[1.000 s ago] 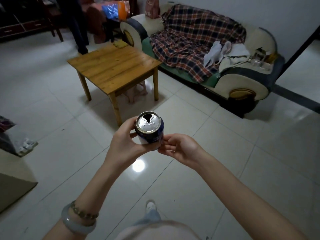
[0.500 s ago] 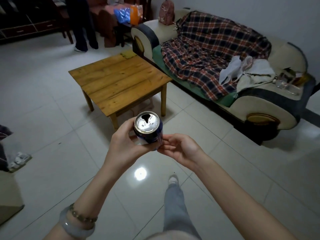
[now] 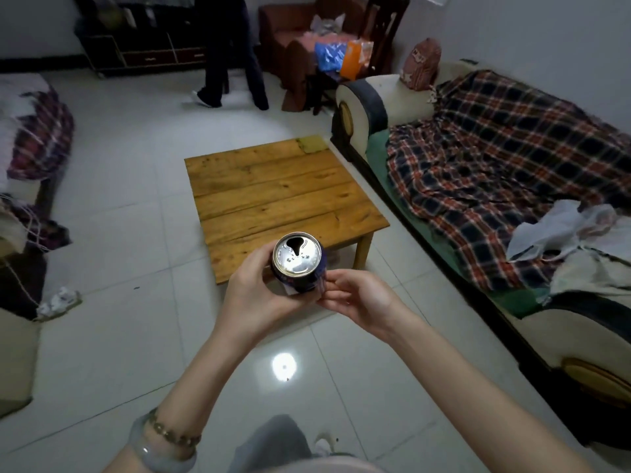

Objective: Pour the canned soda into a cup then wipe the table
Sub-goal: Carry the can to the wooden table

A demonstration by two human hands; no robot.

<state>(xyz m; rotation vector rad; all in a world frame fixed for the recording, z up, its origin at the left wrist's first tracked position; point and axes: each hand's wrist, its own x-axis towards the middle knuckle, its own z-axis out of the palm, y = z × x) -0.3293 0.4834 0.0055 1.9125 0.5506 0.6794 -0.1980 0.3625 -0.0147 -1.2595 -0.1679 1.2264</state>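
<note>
Closest to me, the person's left wrist wears 2 bracelets (image 3: 160, 448), a pale bangle and a beaded string. Up from there, the left hand (image 3: 259, 295) wraps its fingers and thumb round the can (image 3: 297, 259), holding it upright in the air with its opened top facing up. The right hand (image 3: 355, 298) sits just right of it, thumb and curled fingers closed on the can's lower side. Just beyond both hands, lower down, stands the wooden table (image 3: 283, 196). A small yellow-green cloth (image 3: 312, 144) lies on the table's far corner. Right of the hands runs a sofa (image 3: 379, 97) draped in a plaid blanket (image 3: 495, 148). Far past the table, another person's legs (image 3: 232, 63) stand by a dark cabinet (image 3: 136, 46).
</note>
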